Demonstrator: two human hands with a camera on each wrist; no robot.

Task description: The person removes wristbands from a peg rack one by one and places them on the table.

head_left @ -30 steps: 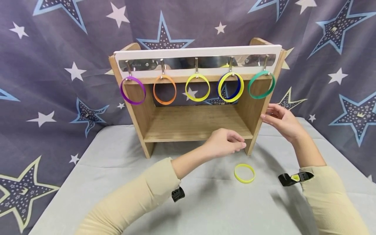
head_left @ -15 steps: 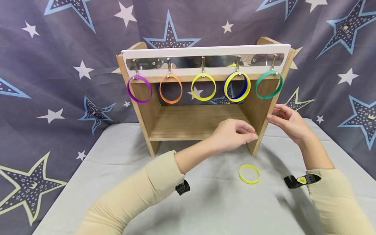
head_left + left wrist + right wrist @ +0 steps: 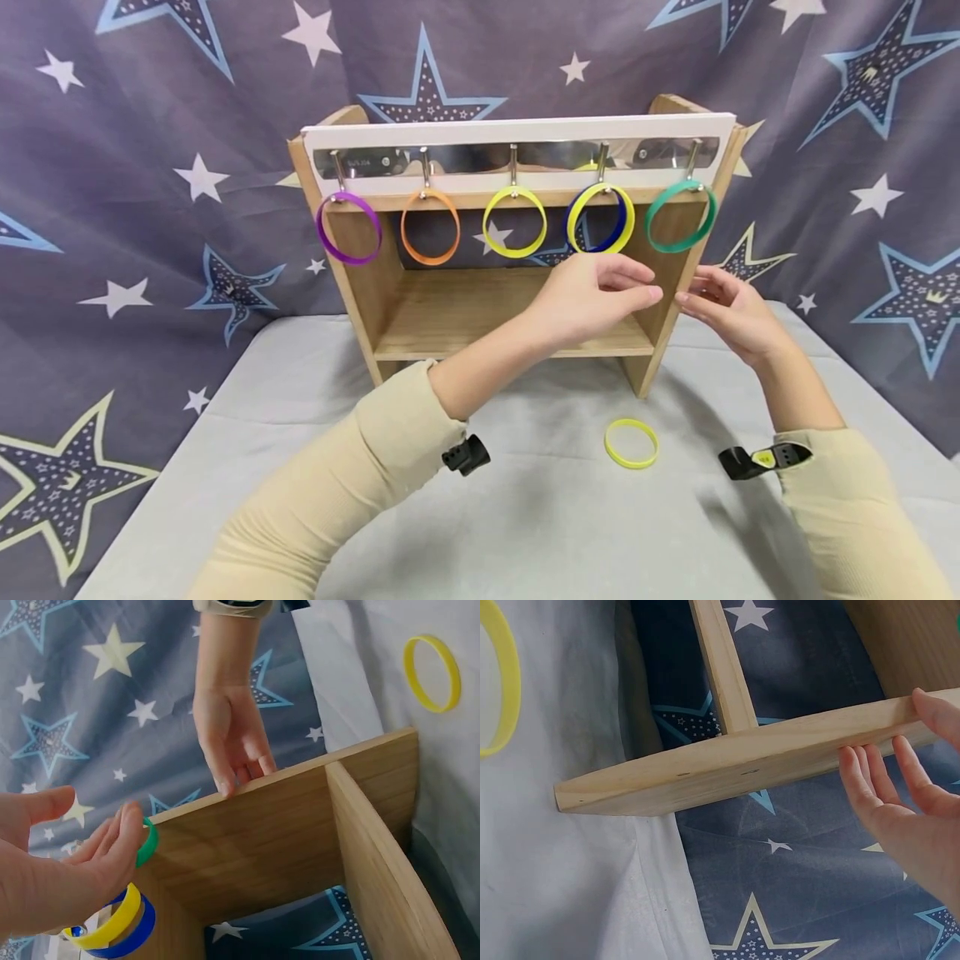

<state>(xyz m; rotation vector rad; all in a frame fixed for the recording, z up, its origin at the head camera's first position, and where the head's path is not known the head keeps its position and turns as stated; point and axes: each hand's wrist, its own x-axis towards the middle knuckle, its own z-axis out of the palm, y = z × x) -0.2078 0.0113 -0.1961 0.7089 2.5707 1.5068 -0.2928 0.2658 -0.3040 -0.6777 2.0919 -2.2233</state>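
Note:
My left hand (image 3: 588,296) is in front of the wooden shelf (image 3: 457,325), below a yellow wristband (image 3: 629,218) and a blue wristband (image 3: 620,223) that share one hook. Its fingers are loosely bent with nothing between them. In the left wrist view, its fingertips overlap the green wristband (image 3: 151,844) on the end hook. My right hand (image 3: 735,317) holds the shelf's right side panel (image 3: 705,776), thumb on the front edge and fingers against the outer face. A loose yellow wristband (image 3: 632,465) lies flat on the table, nearer than the shelf.
Along the white hook rail (image 3: 517,132) hang a purple wristband (image 3: 350,261), an orange wristband (image 3: 431,262) and another yellow wristband (image 3: 514,253), each on its own hook. A star-patterned curtain (image 3: 150,267) rises behind and beside the grey-covered table (image 3: 300,417).
My left hand has risen from near the shelf's lower board to just below the yellow and blue wristbands. The right hand stays at the side panel. The head view shifts slightly.

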